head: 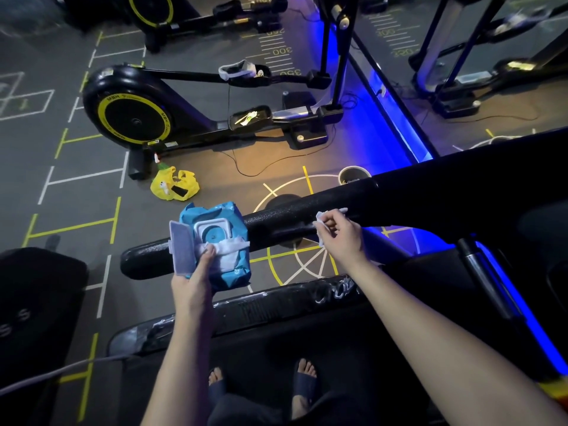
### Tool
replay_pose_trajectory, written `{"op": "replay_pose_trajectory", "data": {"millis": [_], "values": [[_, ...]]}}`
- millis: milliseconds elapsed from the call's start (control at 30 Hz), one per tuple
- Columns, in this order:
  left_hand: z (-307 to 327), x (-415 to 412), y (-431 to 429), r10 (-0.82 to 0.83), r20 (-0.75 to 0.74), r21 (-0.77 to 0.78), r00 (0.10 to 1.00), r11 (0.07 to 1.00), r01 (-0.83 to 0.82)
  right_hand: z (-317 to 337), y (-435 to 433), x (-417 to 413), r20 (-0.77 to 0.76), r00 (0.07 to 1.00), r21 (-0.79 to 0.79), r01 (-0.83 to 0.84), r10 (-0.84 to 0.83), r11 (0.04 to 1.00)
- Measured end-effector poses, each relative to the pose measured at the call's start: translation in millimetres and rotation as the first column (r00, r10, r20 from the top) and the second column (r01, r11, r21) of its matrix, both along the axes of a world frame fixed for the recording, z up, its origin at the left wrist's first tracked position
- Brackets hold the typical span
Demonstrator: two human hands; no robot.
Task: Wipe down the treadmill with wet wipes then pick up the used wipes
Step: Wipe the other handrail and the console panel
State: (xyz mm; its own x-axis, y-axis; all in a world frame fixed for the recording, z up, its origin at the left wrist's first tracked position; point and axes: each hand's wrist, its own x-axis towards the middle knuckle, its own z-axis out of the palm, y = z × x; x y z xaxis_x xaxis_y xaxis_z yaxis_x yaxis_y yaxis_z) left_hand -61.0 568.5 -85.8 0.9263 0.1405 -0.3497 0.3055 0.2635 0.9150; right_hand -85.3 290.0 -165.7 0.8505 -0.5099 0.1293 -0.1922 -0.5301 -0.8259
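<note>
My left hand (196, 273) holds a blue wet-wipe pack (219, 238) from below, its white lid flipped open to the left. A white wipe sticks out of the opening under my thumb. My right hand (339, 233) pinches a crumpled white wipe (321, 218) against the black treadmill handrail (276, 222), which runs from lower left to upper right. Below it, the treadmill's black side rail (276, 302) shows wet smears. My feet in dark sandals stand on the treadmill belt (261, 358).
An exercise bike (135, 115) with yellow trim stands on the floor beyond the handrail. A yellow bag (175, 186) with a spray bottle and a phone lies near it. A cup (353, 176) stands by the blue-lit mirror wall. A grey cable (46, 376) crosses the lower left.
</note>
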Motion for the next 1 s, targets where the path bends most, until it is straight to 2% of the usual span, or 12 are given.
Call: {"op": "replay_pose_trajectory", "data": {"millis": [100, 233, 333, 533, 667, 833, 900, 1000], "values": [[0.9, -2.3, -3.8, 0.012, 0.020, -0.003, 1.000, 1.000, -0.012, 4.9, 10.4, 5.5, -0.070, 0.995, 0.027, -0.064, 0.066, 0.998], [-0.2, -4.7, -5.5, 0.040, 0.026, -0.026, 0.999, 0.999, -0.039, 10.6, 50.1, 18.2, -0.131, 0.962, 0.075, -0.230, 0.239, 0.970], [-4.8, -8.3, 2.7, 0.042, 0.072, 0.017, 0.996, 0.999, -0.043, 10.5, 82.9, 30.9, -0.187, 0.933, 0.098, -0.293, 0.307, 0.951], [-10.4, -9.6, 32.5, 0.090, 0.105, 0.105, 0.990, 0.989, -0.101, 15.1, 124.8, 45.3, -0.177, 0.892, 0.305, -0.353, 0.417, 0.884], [-6.4, -2.9, 36.0, 0.097, 0.159, 0.144, 0.983, 0.982, -0.120, 24.5, 112.8, 34.5, -0.093, 0.968, 0.395, -0.179, 0.233, 0.901], [-7.7, 11.0, 30.5, 0.165, 0.146, 0.073, 0.975, 0.982, -0.177, 31.7, 47.6, -2.9, -0.043, 0.999, 0.563, 0.033, -0.010, 0.826], [-3.1, 15.1, 29.1, 0.153, 0.154, 0.073, 0.976, 0.984, -0.165, 31.9, 20.8, -11.1, -0.019, 0.978, 0.600, 0.176, -0.206, 0.780], [-1.7, 20.3, 30.5, 0.143, 0.151, 0.076, 0.978, 0.985, -0.155, 35.0, -7.1, -19.8, 0.010, 0.883, 0.495, 0.403, -0.469, 0.770]]}}
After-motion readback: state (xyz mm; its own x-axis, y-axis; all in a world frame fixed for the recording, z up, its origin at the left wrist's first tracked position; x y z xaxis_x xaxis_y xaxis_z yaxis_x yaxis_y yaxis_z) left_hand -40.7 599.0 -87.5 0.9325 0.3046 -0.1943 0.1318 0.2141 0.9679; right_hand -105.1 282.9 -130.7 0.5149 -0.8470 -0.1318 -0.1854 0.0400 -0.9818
